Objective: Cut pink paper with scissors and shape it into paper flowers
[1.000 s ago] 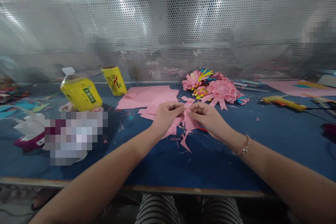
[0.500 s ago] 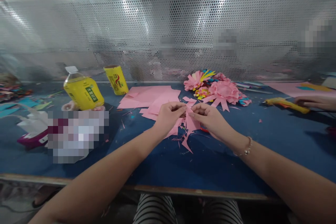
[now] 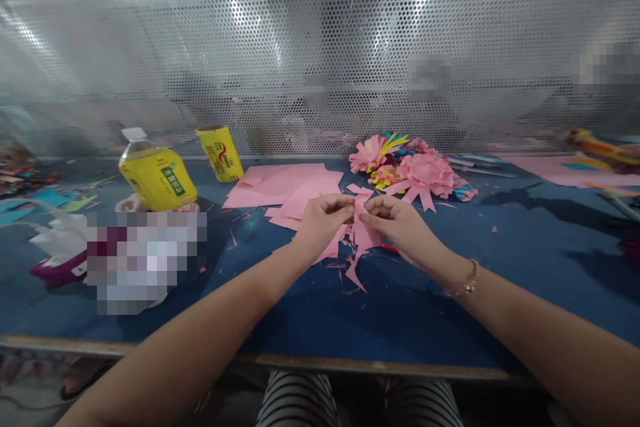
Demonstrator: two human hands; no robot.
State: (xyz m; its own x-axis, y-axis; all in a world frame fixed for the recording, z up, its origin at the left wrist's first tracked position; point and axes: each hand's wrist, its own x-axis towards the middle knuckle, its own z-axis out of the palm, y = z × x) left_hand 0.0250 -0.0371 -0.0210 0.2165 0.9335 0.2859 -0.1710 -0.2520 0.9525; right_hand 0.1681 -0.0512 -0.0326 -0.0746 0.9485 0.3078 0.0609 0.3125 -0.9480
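Note:
Between my two hands is a piece of pink paper, pinched from both sides above the table. My left hand is closed, thumb and fingertips gripping the paper's left edge. On its other edge, my right hand pinches with thumb and bent fingers. Under and behind my left hand lie stacked pink paper sheets. Small pink paper scraps are scattered below the hands. Part of a red object shows beside my right hand; the rest is hidden beneath it.
Pink paper flowers are bunched behind my right hand. Left stand a yellow-labelled bottle, a yellow canister and a purple basket. At far right a person's hand lifts a yellow glue gun. A perforated metal screen borders the table's back.
At the right, the other person's hand has raised the yellow glue gun off the table and moved it back and right. My hands and the pink paper look nearly unchanged.

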